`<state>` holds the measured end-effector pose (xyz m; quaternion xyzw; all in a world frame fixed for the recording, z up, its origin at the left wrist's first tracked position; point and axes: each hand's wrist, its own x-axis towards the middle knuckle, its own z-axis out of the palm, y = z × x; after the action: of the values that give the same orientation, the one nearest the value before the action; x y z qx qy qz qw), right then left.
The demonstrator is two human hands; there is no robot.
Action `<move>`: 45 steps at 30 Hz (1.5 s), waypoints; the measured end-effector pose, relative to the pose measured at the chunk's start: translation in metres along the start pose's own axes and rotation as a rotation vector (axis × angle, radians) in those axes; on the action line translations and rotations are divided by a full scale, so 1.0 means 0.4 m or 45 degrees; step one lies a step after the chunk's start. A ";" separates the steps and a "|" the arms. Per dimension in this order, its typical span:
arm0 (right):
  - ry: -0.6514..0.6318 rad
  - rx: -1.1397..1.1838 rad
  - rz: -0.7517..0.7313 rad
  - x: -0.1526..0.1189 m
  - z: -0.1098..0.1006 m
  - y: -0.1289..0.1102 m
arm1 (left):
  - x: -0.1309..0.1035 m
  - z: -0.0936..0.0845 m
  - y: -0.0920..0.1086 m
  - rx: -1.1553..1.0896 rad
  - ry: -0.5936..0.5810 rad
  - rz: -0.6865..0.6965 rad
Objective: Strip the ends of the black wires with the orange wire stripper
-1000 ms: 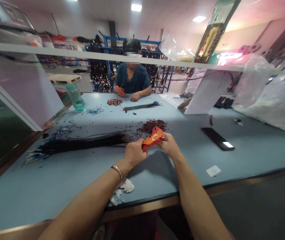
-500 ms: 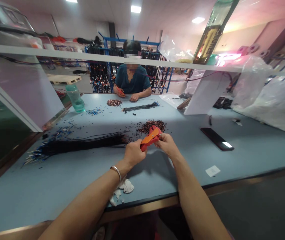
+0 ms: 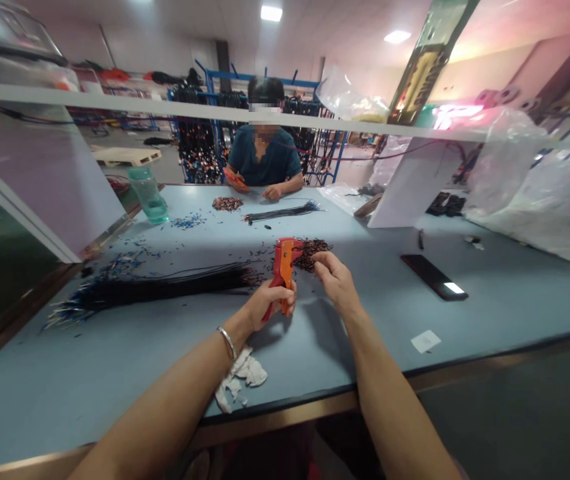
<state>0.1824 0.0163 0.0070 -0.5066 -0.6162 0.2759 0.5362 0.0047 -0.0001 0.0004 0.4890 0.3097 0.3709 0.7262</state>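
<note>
My left hand (image 3: 273, 301) is wrapped round the handles of a red and orange hand tool (image 3: 285, 263), whose head points away from me. Just right of the tool, my right hand (image 3: 333, 277) has thumb and fingertips pressed together beside a pile of small dark and copper-coloured pieces (image 3: 315, 253). Whatever those fingers pinch is too small to make out. On the left lies a long bundle of black wires (image 3: 165, 285) with blue and silvery ends.
Across the table (image 3: 365, 293) a person (image 3: 265, 157) holds a similar red tool. A green bottle (image 3: 149, 195) stands at the back left. A phone (image 3: 433, 277) and a white card (image 3: 425, 341) lie right; crumpled tissue (image 3: 249, 370) lies near the front edge.
The tool has turned from slanting right to nearly upright in my left hand, its head moving left. My right hand has come away from the tool's head.
</note>
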 end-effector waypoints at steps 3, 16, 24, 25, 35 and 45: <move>0.021 0.025 0.030 0.003 0.000 0.003 | -0.001 -0.007 -0.005 -0.086 -0.094 -0.051; 0.281 -0.242 -0.299 -0.001 -0.008 -0.010 | -0.001 -0.018 -0.002 -0.240 -0.209 -0.269; 0.248 -0.193 -0.240 -0.005 -0.005 -0.007 | 0.004 -0.029 -0.014 -0.245 -0.349 -0.242; 0.254 -0.219 -0.263 -0.005 -0.006 -0.007 | 0.004 -0.030 -0.014 -0.256 -0.350 -0.243; 0.208 -0.520 -0.381 -0.001 -0.004 -0.001 | 0.004 -0.031 -0.014 -0.262 -0.358 -0.254; 0.199 -0.663 -0.422 -0.003 -0.001 -0.001 | 0.003 -0.031 -0.010 -0.212 -0.355 -0.254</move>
<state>0.1824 0.0149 0.0069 -0.5393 -0.6972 -0.0218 0.4717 -0.0036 0.0059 -0.0077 0.4407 0.2213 0.2501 0.8332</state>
